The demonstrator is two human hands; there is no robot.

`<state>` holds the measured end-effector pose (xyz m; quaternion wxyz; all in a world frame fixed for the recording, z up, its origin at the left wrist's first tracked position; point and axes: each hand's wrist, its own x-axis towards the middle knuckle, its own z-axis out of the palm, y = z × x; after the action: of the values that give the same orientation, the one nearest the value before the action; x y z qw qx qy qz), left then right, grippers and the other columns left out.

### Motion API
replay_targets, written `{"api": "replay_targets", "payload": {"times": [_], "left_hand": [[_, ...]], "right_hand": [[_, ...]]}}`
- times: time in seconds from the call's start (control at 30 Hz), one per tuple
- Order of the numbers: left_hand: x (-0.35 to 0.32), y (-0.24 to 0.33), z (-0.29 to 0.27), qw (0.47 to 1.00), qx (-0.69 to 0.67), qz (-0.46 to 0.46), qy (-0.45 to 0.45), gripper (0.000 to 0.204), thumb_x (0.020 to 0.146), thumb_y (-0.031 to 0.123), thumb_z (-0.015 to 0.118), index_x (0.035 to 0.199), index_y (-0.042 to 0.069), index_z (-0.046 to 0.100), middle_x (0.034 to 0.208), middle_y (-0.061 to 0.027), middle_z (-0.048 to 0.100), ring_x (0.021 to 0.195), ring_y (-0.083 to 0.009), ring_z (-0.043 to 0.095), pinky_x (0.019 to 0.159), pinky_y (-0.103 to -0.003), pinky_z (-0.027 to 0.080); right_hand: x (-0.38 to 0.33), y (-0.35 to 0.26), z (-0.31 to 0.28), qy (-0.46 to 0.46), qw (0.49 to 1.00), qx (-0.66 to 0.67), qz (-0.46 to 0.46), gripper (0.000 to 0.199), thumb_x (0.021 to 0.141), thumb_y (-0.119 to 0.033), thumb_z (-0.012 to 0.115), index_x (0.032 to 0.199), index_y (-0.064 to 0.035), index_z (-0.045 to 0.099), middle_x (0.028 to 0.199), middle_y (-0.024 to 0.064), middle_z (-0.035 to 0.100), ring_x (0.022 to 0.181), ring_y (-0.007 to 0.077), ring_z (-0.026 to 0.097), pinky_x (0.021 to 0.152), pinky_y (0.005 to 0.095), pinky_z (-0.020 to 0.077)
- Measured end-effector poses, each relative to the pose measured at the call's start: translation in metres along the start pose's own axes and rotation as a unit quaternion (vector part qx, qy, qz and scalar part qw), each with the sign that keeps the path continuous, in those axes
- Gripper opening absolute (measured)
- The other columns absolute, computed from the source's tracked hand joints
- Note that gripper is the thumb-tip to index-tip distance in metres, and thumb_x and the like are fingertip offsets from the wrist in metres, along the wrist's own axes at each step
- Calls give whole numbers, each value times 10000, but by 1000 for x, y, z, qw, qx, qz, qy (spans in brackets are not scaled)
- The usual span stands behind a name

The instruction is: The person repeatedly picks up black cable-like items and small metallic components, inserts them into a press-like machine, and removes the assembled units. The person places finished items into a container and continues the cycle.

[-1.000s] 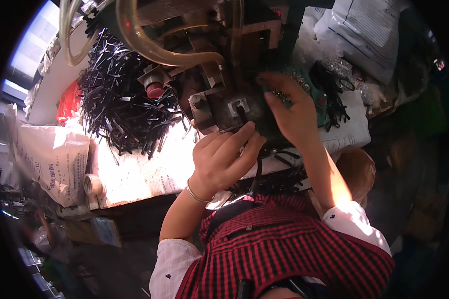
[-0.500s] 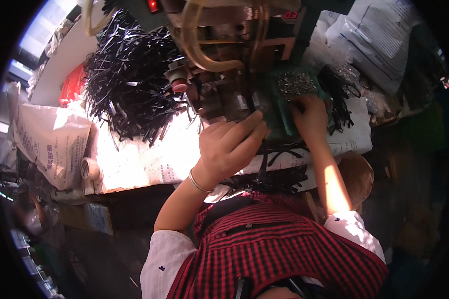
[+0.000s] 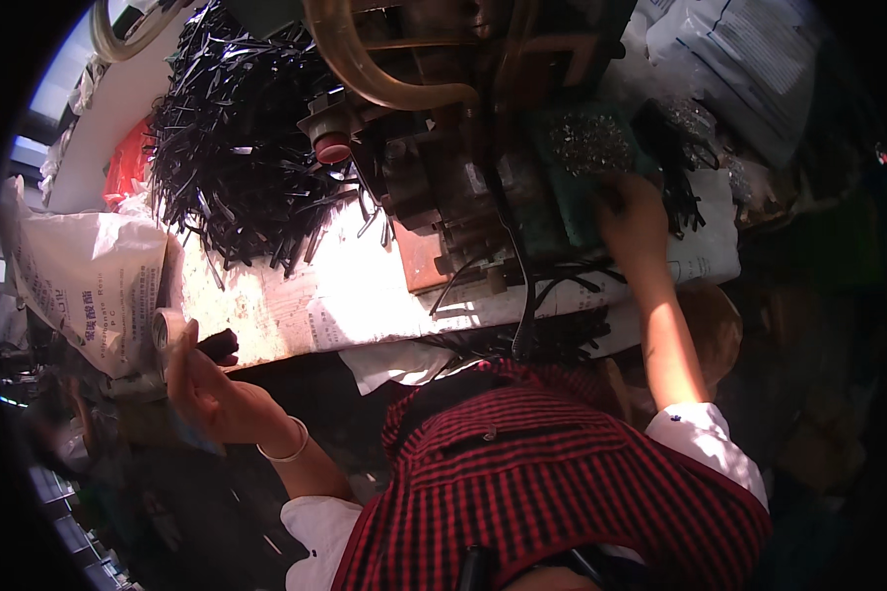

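My left hand (image 3: 217, 394) is at the table's front left edge, beside a roll of tape (image 3: 168, 327). Its fingers are curled together, and a short dark piece (image 3: 219, 345) shows at their tips, too shaded to name. My right hand (image 3: 636, 227) reaches to the near right side of a green tray (image 3: 574, 212), which holds many small shiny metal parts (image 3: 591, 143). The right fingers are bent inward in shadow; what they pinch is hidden. Between my hands stands a bench machine (image 3: 414, 177), with a black cord (image 3: 517, 246) hanging down its front.
A large heap of black strips (image 3: 256, 148) lies left of the machine, near a red push button (image 3: 332, 148). Thick clear hoses (image 3: 365, 74) arch above. More black strips (image 3: 675, 177) lie right of the tray. White sacks (image 3: 99, 276) stand at left and back right.
My left hand has left the machine's front and swung left to the table edge. The right hand stays by the tray. The view has shifted slightly, and the machine's lit displays are out of sight.
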<state>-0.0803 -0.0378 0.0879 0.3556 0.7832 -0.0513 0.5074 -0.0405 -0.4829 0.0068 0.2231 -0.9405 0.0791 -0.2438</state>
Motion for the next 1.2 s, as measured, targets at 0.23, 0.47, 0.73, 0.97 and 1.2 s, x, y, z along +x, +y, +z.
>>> {"api": "replay_targets", "payload": {"times": [0.23,0.47,0.73,0.97,1.2], "left_hand": [[-12,-89,71,980,-42,-144,-134,77,948,25,732,1019,39,758,975,-26,742,730,-76,640,611,-208,498],[-13,-108,166,900,251,174,-310,159,717,71,795,857,103,726,894,-55,618,886,-281,615,763,-401,507],[-12,-95,137,980,53,97,-166,229,868,-21,774,1082,62,771,860,-56,745,764,-182,701,701,-263,537],[6,-77,134,896,-251,-332,-155,627,996,31,681,1562,83,416,768,-3,703,676,-12,591,639,-162,431],[-58,-81,134,787,-394,-415,-230,393,1099,115,513,1468,-21,508,1402,-187,635,1310,-224,616,1076,-344,533]], "right_hand": [[9,-20,0,5,999,-38,32,196,850,-212,705,1003,-96,742,990,119,739,952,348,703,814,468,555],[11,-7,-3,22,990,85,110,229,884,-210,732,1066,-73,751,944,154,755,912,331,737,808,405,561],[-36,20,-27,152,982,92,65,177,883,10,704,1053,-18,743,1027,140,747,966,301,718,861,370,549],[36,-102,-15,132,941,287,-118,119,840,-15,719,957,-25,736,964,133,723,902,307,704,806,375,549],[21,-126,15,98,895,435,-6,222,847,-57,746,1063,-47,696,1008,109,722,937,259,714,826,347,546]]}}
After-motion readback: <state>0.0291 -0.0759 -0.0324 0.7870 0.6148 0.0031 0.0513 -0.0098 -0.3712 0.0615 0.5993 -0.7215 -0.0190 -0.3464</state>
